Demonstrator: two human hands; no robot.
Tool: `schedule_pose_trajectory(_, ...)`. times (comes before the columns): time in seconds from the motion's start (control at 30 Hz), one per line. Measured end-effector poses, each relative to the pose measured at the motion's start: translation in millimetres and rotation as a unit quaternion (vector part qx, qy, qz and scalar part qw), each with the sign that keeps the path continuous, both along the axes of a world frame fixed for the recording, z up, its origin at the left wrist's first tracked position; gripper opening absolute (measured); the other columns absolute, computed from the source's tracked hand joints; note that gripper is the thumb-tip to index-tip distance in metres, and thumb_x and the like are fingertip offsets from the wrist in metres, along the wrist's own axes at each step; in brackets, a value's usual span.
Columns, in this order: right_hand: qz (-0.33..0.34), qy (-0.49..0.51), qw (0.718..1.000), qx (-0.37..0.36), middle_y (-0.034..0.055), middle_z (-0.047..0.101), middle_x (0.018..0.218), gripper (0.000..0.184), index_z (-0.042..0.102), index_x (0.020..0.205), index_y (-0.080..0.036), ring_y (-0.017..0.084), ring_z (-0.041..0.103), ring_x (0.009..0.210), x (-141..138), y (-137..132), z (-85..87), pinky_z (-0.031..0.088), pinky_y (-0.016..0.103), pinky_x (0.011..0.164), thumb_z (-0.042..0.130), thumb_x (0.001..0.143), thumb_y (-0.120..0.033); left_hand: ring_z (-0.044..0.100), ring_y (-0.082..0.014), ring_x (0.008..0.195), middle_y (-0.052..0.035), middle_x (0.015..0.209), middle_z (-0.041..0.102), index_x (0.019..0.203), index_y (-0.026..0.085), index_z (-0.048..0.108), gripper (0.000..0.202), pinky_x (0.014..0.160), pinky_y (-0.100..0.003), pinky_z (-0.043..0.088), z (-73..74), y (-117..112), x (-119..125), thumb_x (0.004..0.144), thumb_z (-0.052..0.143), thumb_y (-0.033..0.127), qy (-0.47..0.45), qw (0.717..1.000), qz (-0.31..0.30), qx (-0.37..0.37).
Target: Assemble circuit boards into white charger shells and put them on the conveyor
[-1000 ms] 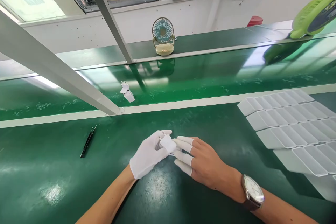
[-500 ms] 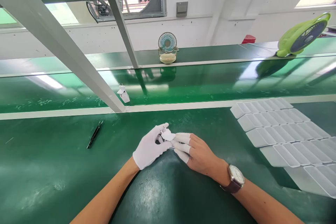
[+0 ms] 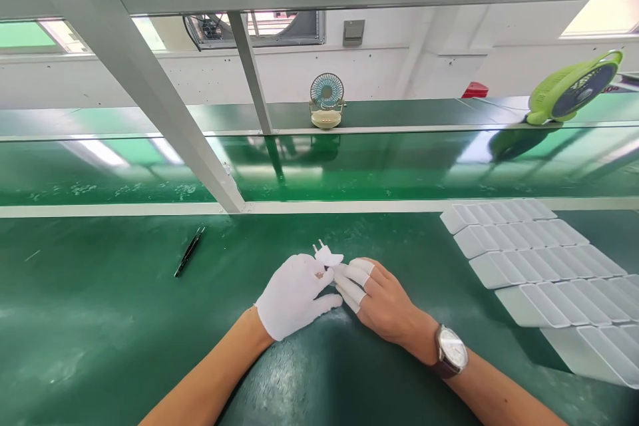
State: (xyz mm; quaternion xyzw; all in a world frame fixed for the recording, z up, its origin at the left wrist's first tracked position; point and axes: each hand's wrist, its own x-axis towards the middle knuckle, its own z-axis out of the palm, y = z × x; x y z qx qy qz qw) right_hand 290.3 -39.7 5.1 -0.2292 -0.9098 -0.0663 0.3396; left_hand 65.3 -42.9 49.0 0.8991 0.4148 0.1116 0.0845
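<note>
My left hand point(image 3: 294, 293), in a white glove, and my right hand point(image 3: 382, 303), bare with white finger cots and a wristwatch, meet over the green bench point(image 3: 100, 319). Between their fingertips they pinch a small white plug part point(image 3: 327, 257) with two metal pins that point up and away from me. Both hands rest low on the bench surface. The fingers hide the part's lower half.
Black tweezers point(image 3: 189, 252) lie on the bench to the left. A clear plastic tray point(image 3: 544, 259) with several empty pockets sits at the right. Behind runs a green conveyor belt point(image 3: 379, 166), with a slanted metal post point(image 3: 164, 113), a small blue fan point(image 3: 327, 101) and a green fan point(image 3: 574, 88) beyond.
The white part has been turned so its pins now stick up above my fingers. The small white piece on the conveyor has gone out of sight behind the post. The view has tilted up.
</note>
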Motion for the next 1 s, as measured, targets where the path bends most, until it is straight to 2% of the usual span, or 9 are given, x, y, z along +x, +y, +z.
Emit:
schedule_pose_trajectory(0.1,-0.020,-0.011,1.000,0.010,0.0142,0.068,0.125,0.043,0.062,0.134,-0.013,0.027,0.061,0.107,-3.6,-4.2,6.5,0.057,0.048,0.099,0.053,0.093,-0.005,0.052,-0.0212,0.071,-0.0028,0.073,0.058,0.104,0.020,0.070,0.027,0.065,-0.037,0.031,-2.3,-1.8,-1.1,0.097,0.057,0.043,0.016,1.000,0.014,0.018)
schedule_pose_trajectory(0.17,-0.027,-0.019,0.999,0.008,0.0162,0.068,0.124,0.042,0.062,0.133,-0.009,0.028,0.060,0.106,-5.8,-6.0,8.5,0.057,0.049,0.097,0.053,0.092,-0.004,0.054,-0.0225,0.073,-0.0037,0.076,0.060,0.115,0.020,0.068,0.032,0.066,-0.037,0.033,-3.2,-3.0,-2.4,0.098,0.055,0.045,0.019,0.999,0.023,0.021)
schedule_pose_trajectory(0.23,-0.034,-0.021,0.999,0.011,0.0187,0.068,0.121,0.041,0.063,0.130,-0.005,0.030,0.059,0.106,-7.7,-7.3,8.8,0.057,0.050,0.095,0.053,0.090,-0.003,0.055,-0.0227,0.074,-0.0036,0.077,0.061,0.117,0.020,0.067,0.033,0.067,-0.037,0.034,-2.7,-3.9,-2.1,0.099,0.054,0.044,0.021,0.999,0.028,0.013)
schedule_pose_trajectory(0.37,-0.044,-0.026,0.998,0.038,0.0192,0.068,0.115,0.038,0.066,0.124,-0.003,0.031,0.059,0.104,-10.0,-10.0,7.6,0.057,0.050,0.093,0.052,0.089,-0.001,0.055,-0.0205,0.071,-0.0028,0.076,0.061,0.098,0.020,0.066,0.025,0.067,-0.036,0.037,0.3,-5.5,2.3,0.101,0.053,0.041,0.000,0.999,0.040,-0.021)
schedule_pose_trajectory(0.47,-0.046,-0.044,0.997,0.041,0.0202,0.068,0.115,0.035,0.068,0.120,-0.002,0.032,0.059,0.106,-11.1,-12.4,7.0,0.056,0.052,0.094,0.053,0.089,0.000,0.055,-0.0198,0.071,-0.0028,0.078,0.062,0.097,0.019,0.063,0.023,0.066,-0.035,0.040,0.5,-7.9,5.6,0.102,0.051,0.037,-0.006,0.999,0.035,-0.030)
schedule_pose_trajectory(0.67,-0.047,-0.030,0.998,0.029,0.0192,0.068,0.106,0.020,0.072,0.090,-0.009,0.032,0.059,0.103,-14.7,-14.8,7.5,0.057,0.053,0.091,0.057,0.084,0.002,0.054,-0.0198,0.066,-0.0031,0.076,0.059,0.084,0.018,0.059,0.025,0.060,-0.035,0.039,-0.1,-13.6,13.1,0.103,0.045,0.024,0.071,0.995,0.069,0.020)
schedule_pose_trajectory(0.77,-0.042,-0.029,0.999,0.020,0.0164,0.067,0.096,0.022,0.068,0.074,-0.014,0.031,0.059,0.101,-15.1,-14.6,7.8,0.057,0.053,0.090,0.056,0.082,0.002,0.052,-0.0171,0.061,-0.0023,0.073,0.058,0.080,0.018,0.057,0.023,0.057,-0.033,0.038,1.2,-13.7,19.0,0.101,0.047,0.019,0.073,0.994,0.082,0.019)
schedule_pose_trajectory(0.87,-0.044,-0.031,0.998,0.026,0.0140,0.065,0.087,0.026,0.065,0.068,-0.017,0.030,0.059,0.097,-15.5,-14.9,7.7,0.057,0.053,0.090,0.054,0.083,0.001,0.052,-0.0164,0.061,-0.0022,0.072,0.058,0.078,0.019,0.057,0.024,0.056,-0.033,0.037,-0.9,-14.2,22.4,0.098,0.046,0.012,0.063,0.993,0.092,0.041)
schedule_pose_trajectory(1.0,-0.058,-0.046,0.997,0.038,0.0102,0.059,0.075,0.028,0.064,0.065,-0.018,0.026,0.057,0.085,-17.3,-17.4,7.2,0.056,0.052,0.090,0.052,0.083,0.000,0.053,-0.0181,0.063,-0.0028,0.072,0.056,0.079,0.020,0.056,0.021,0.057,-0.034,0.037,-11.4,-18.7,19.3,0.097,0.047,0.012,0.073,0.990,0.096,0.077)
